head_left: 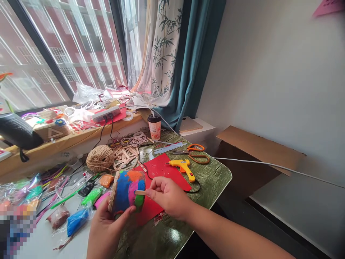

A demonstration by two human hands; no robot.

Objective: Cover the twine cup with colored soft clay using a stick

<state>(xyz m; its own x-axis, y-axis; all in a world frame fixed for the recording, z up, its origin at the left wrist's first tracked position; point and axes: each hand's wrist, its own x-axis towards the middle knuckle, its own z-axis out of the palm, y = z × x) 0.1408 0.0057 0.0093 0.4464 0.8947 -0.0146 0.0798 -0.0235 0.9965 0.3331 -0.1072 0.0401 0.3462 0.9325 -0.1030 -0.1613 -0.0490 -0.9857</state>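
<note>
My left hand (110, 219) grips a small round pot (122, 194) from below and the side, tilted over the table. Patches of blue, pink, orange and green clay cover the pot, and a braided trim runs round its left edge. Between the thumb and fingers of my right hand (164, 196) is a wooden craft stick (140, 192). The stick's tip touches the pot's side at the pink and green patches. Under both hands lies a red sheet (156, 172), with a yellow glue gun (183, 168) on it.
Orange-handled scissors (199, 157), a ruler (169, 147) and a lidded paper cup (154, 127) stand or lie behind. To the left are a twine ball (100, 158), wooden sticks (126, 157) and bagged blue clay (77, 221). A power strip (106, 113) rests on the sill.
</note>
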